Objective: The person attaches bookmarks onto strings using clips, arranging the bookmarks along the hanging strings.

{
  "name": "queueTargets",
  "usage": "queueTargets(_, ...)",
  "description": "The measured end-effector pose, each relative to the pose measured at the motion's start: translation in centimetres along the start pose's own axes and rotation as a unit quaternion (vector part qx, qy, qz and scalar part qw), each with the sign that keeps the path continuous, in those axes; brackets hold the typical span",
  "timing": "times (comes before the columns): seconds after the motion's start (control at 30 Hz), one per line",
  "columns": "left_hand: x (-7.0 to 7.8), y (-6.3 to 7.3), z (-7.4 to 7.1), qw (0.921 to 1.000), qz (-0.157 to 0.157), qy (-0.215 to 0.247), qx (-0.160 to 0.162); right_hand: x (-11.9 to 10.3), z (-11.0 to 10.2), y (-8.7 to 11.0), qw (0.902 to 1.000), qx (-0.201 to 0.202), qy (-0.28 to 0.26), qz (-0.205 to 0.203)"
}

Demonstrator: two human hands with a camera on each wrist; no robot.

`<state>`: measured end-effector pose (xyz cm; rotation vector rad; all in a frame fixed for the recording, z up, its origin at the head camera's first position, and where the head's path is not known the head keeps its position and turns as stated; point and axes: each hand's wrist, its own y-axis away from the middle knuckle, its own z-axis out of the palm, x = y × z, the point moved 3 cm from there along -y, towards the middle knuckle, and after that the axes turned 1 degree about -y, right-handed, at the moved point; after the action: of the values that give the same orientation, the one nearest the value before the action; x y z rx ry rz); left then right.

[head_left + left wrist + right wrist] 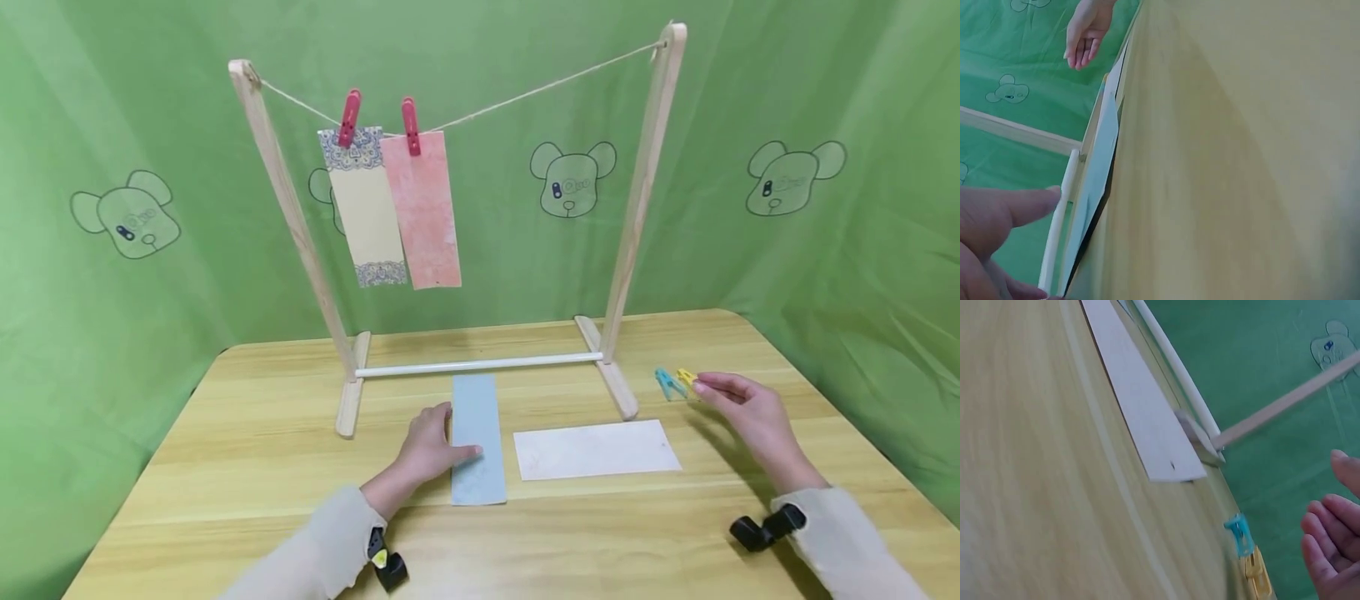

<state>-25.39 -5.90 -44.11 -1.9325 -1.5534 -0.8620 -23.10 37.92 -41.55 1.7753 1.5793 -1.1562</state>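
Note:
A light-blue paper strip (480, 417) lies lengthwise on the table. My left hand (435, 446) is at its left side, thumb stretched over the strip and fingers by its left edge. In the left wrist view the thumb (1035, 203) stands apart from the other fingers, with a gap above the blue strip (1094, 165). To the right, my right hand (753, 412) hovers beside a yellow clothespin (686, 377) and a teal clothespin (666, 384). The right wrist view shows both pins on the table, apart from loosely bent fingers (1329, 540) holding nothing.
A white paper strip (596, 450) lies crosswise between the hands. Behind stands a wooden frame (637, 200) with a white bottom bar (480, 364) and a string (547, 86). Red clothespins (350, 117) hold a patterned strip (366, 212) and a pink strip (426, 217) on it.

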Motion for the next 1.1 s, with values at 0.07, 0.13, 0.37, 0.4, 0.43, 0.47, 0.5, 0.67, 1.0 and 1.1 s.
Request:
queueTargets(0.07, 0.2, -0.1, 0.2, 0.999, 0.017, -0.041, 0.006, 0.4, -0.3, -0.3, 0.9997, 0.021, -0.003, 0.012)
queueTargets(0.13, 0.5, -0.2, 0.4, 0.9964, 0.032, -0.078, 0.008, 0.9, -0.5, -0.6, 0.999, 0.037, -0.012, 0.023)
queueTargets(0.37, 1.1, 0.0, 0.4, 0.983, 0.054, -0.176, -0.006, 2.9, -0.6, -1.4, 0.9988, 0.027, -0.022, 0.035)
queueTargets(0.4, 1.1, 0.1, 0.3, 0.9811, 0.055, -0.185, -0.012, 3.2, -0.7, -1.5, 0.9989, 0.027, -0.016, 0.036)
queueTargets(0.43, 1.2, 0.1, 0.1, 0.9794, 0.055, -0.194, -0.018, 3.4, -0.7, -1.5, 0.9989, 0.027, -0.009, 0.038)
queueTargets(0.47, 1.2, 0.2, 0.0, 0.9776, 0.055, -0.202, -0.023, 3.6, -0.7, -1.6, 0.9988, 0.028, -0.006, 0.04)
queueTargets(0.5, 1.3, 0.3, -0.2, 0.9764, 0.056, -0.207, -0.029, 3.9, -0.7, -1.7, 0.9986, 0.03, 0.0, 0.043)
queueTargets(0.67, 1.4, 0.6, -1.2, 0.9756, 0.058, -0.209, -0.035, 4.4, -0.8, -2.3, 0.9975, 0.027, 0.036, 0.054)
queueTargets(1.0, 0.8, 0.6, -2.2, 0.9798, 0.044, -0.192, -0.036, 4.5, -0.1, -2.6, 0.9913, -0.01, 0.12, 0.051)
queueTargets(1.1, 0.2, 0.5, -2.6, 0.9827, 0.038, -0.176, -0.042, 4.5, 0.1, -2.8, 0.9903, -0.017, 0.127, 0.053)
